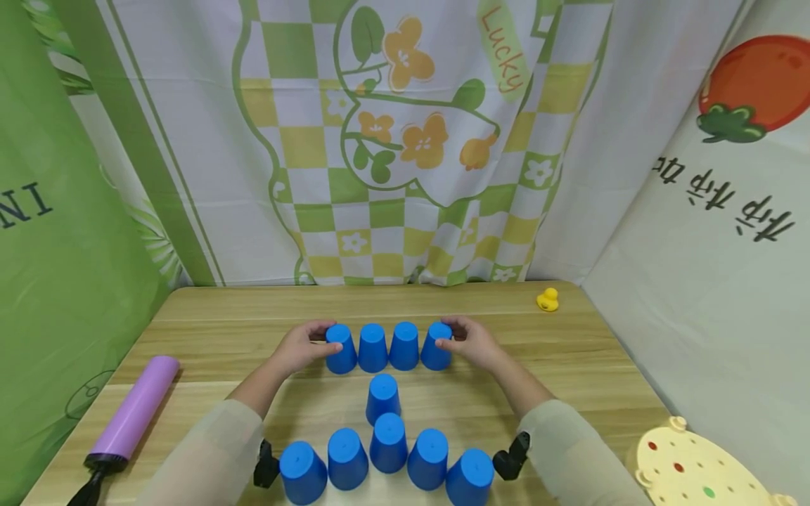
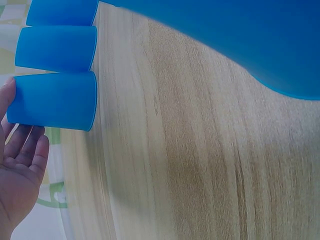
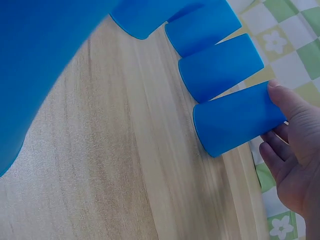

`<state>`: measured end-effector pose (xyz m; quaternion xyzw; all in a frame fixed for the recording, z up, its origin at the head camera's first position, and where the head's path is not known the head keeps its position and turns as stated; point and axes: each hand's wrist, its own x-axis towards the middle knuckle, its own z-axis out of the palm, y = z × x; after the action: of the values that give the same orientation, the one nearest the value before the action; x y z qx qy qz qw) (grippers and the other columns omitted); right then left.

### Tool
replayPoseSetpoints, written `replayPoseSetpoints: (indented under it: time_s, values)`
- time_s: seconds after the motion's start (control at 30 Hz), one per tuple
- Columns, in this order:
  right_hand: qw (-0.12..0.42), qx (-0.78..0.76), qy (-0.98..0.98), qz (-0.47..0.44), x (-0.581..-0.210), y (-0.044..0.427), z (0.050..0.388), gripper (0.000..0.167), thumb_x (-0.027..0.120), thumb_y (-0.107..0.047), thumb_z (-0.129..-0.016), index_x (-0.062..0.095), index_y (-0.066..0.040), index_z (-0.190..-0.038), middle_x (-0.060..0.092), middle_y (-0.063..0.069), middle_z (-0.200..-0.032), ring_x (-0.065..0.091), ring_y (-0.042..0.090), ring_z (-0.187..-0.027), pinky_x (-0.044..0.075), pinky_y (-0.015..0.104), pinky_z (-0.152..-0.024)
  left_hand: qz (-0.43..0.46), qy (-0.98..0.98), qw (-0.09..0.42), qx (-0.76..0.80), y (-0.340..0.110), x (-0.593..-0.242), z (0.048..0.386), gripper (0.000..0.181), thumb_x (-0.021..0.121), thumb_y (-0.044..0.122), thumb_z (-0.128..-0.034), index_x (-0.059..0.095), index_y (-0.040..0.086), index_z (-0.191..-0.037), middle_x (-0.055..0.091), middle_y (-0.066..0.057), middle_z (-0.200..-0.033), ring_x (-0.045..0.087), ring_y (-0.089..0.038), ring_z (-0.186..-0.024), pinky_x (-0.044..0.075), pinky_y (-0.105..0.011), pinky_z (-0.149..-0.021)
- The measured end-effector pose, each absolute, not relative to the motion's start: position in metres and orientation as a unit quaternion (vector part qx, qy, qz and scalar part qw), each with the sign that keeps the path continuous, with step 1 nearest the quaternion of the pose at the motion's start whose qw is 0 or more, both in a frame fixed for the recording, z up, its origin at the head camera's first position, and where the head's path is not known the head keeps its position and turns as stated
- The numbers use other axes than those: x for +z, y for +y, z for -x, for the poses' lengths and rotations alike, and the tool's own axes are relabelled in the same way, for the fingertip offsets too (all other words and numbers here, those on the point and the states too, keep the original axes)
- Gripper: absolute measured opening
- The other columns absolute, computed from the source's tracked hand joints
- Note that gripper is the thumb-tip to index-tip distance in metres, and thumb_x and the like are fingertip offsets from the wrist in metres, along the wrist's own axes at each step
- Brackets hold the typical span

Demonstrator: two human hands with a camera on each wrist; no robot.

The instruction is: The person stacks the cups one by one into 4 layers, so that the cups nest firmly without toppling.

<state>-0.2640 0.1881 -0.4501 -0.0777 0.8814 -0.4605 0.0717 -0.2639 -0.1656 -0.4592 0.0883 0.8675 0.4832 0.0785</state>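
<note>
Several upside-down blue cups stand in a row across the table's middle. My left hand (image 1: 306,346) holds the leftmost cup (image 1: 342,355) near its top, thumb in front and fingers at its outer side. At the other end, my right hand (image 1: 474,344) grips the rightmost cup (image 1: 435,355) the same way. The inner cups (image 1: 373,351) stand close beside them, untouched. In the left wrist view the thumb lies on the held cup (image 2: 52,100); the right wrist view shows the right thumb on its cup (image 3: 237,120). Both held cups appear to rest on the table.
A single blue cup (image 1: 383,399) stands in front of the row, with a curved line of several more cups (image 1: 389,444) nearer me. A purple pump (image 1: 136,407) lies at left. A yellow duck (image 1: 548,300) sits back right, a cream perforated toy (image 1: 702,467) front right.
</note>
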Motion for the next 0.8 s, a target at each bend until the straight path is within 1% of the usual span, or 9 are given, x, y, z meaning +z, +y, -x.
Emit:
replayPoseSetpoints:
  time_s: [0.13, 0.33, 0.47, 0.63, 0.7, 0.77, 0.8]
  values:
    - [0.076, -0.463, 0.879, 0.079, -0.452, 0.188, 0.263, 0.053, 0.070, -0.022, -0.091, 0.053, -0.002, -0.137, 0.057, 0.019, -0.136, 0.055, 0.037, -0.125, 0.048, 0.049, -0.103, -0.094, 0.867, 0.079, 0.482, -0.166, -0.459, 0.263, 0.061, 0.072, 0.024, -0.0896, 0.049, -0.002, -0.140, 0.060, -0.024, -0.130, 0.058, -0.038, -0.119, 0.054, -0.046, -0.096]
    - [0.085, -0.461, 0.880, 0.079, -0.453, 0.191, 0.261, 0.059, 0.070, -0.025, -0.092, 0.048, -0.003, -0.142, 0.053, 0.019, -0.142, 0.052, 0.038, -0.130, 0.045, 0.050, -0.107, -0.096, 0.867, 0.087, 0.481, -0.172, -0.458, 0.259, 0.066, 0.072, 0.027, -0.0900, 0.044, 0.002, -0.145, 0.053, -0.024, -0.140, 0.052, -0.041, -0.128, 0.048, -0.052, -0.102]
    - [0.080, -0.466, 0.877, 0.085, -0.448, 0.194, 0.255, 0.060, 0.069, -0.027, -0.092, 0.047, -0.004, -0.142, 0.052, 0.019, -0.143, 0.050, 0.037, -0.131, 0.042, 0.050, -0.110, -0.109, 0.866, 0.078, 0.481, -0.183, -0.455, 0.251, 0.066, 0.071, 0.027, -0.0902, 0.044, 0.001, -0.145, 0.051, -0.026, -0.142, 0.051, -0.043, -0.129, 0.047, -0.053, -0.103]
    - [0.056, -0.466, 0.874, 0.124, -0.437, 0.203, 0.240, 0.056, 0.067, -0.024, -0.094, 0.047, 0.001, -0.141, 0.053, 0.024, -0.140, 0.052, 0.041, -0.128, 0.043, 0.052, -0.108, -0.124, 0.867, 0.066, 0.478, -0.201, -0.449, 0.230, 0.064, 0.070, 0.026, -0.0914, 0.045, -0.001, -0.143, 0.051, -0.026, -0.142, 0.051, -0.042, -0.129, 0.047, -0.053, -0.104]
    - [0.057, -0.470, 0.870, 0.134, -0.434, 0.207, 0.231, 0.055, 0.066, -0.021, -0.095, 0.046, 0.003, -0.141, 0.052, 0.026, -0.140, 0.052, 0.042, -0.129, 0.043, 0.053, -0.108, -0.130, 0.868, 0.062, 0.476, -0.209, -0.447, 0.219, 0.064, 0.070, 0.027, -0.0915, 0.044, -0.002, -0.143, 0.052, -0.025, -0.141, 0.052, -0.041, -0.128, 0.047, -0.052, -0.103]
    - [0.063, -0.475, 0.866, 0.142, -0.431, 0.212, 0.221, 0.055, 0.065, -0.021, -0.095, 0.046, 0.003, -0.140, 0.052, 0.026, -0.140, 0.051, 0.042, -0.129, 0.043, 0.054, -0.108, -0.138, 0.867, 0.053, 0.475, -0.215, -0.443, 0.205, 0.064, 0.069, 0.026, -0.0918, 0.044, -0.003, -0.143, 0.054, -0.025, -0.139, 0.053, -0.041, -0.126, 0.049, -0.049, -0.101]
    - [0.066, -0.478, 0.864, 0.142, -0.430, 0.214, 0.215, 0.054, 0.065, -0.021, -0.095, 0.047, 0.002, -0.140, 0.052, 0.026, -0.140, 0.051, 0.041, -0.130, 0.043, 0.053, -0.108, -0.139, 0.866, 0.050, 0.478, -0.217, -0.442, 0.198, 0.063, 0.069, 0.025, -0.0917, 0.044, -0.003, -0.143, 0.055, -0.025, -0.137, 0.054, -0.040, -0.126, 0.051, -0.046, -0.100]
